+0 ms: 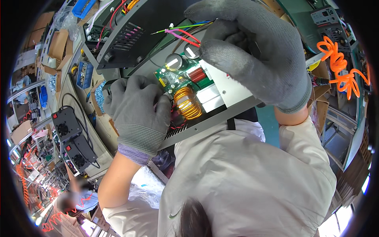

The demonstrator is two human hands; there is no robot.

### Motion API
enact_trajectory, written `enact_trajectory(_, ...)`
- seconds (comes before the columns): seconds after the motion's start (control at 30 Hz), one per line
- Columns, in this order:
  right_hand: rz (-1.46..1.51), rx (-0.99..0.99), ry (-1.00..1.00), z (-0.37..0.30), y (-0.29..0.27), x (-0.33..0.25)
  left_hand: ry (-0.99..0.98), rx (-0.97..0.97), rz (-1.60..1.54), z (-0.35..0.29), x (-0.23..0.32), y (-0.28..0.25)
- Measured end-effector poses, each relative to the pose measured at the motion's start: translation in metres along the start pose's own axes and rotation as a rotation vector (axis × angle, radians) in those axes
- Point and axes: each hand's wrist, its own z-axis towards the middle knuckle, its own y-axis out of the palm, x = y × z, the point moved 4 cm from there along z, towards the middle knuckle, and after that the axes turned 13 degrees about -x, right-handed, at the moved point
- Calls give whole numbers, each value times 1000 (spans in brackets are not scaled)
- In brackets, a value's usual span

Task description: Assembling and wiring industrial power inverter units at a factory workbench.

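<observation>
A grey metal casing [213,118] lies open in front of me. Inside it sits a green circuit board [179,81] with a copper-wound coil [187,103], round capacitors [173,62] and silver heat sinks [210,98]. My left hand [138,104], in a grey glove, curls over the casing's left end, thumb beside the coil. My right hand [256,51], gloved too, is above the board's right side. Its fingers bend around several coloured wires [185,33], whose loose ends point left; the exact grip is partly hidden behind the thumb. A white panel [229,81] lies beneath this hand.
A black slotted cover [130,35] stands tilted behind the casing. At left are blue bins [84,75], a carton [59,45] and two black units with fans [73,136]. An orange coiled hose [337,65] hangs at right. Another person [79,199] is at lower left.
</observation>
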Motion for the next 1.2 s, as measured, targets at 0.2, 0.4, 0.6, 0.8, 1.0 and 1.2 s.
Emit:
enact_trajectory(0.2,36,-17,-90,-6,-5,13,-27,-34,-22,3,3,2)
enact_trajectory(0.4,71,-46,-199,-4,3,21,-64,-129,-9,-1,-1,0)
enact_trajectory(0.6,88,-60,-308,-1,10,21,27,5,-16,-4,2,0)
enact_trajectory(0.8,18,-15,-226,3,17,22,-12,-127,101,11,4,-3)
enact_trajectory(1.0,0,-48,-379,2,11,33,115,-187,-63,8,-5,-2)
enact_trajectory(1.2,24,-78,-288,-13,8,38,108,-245,-28,8,-4,0)
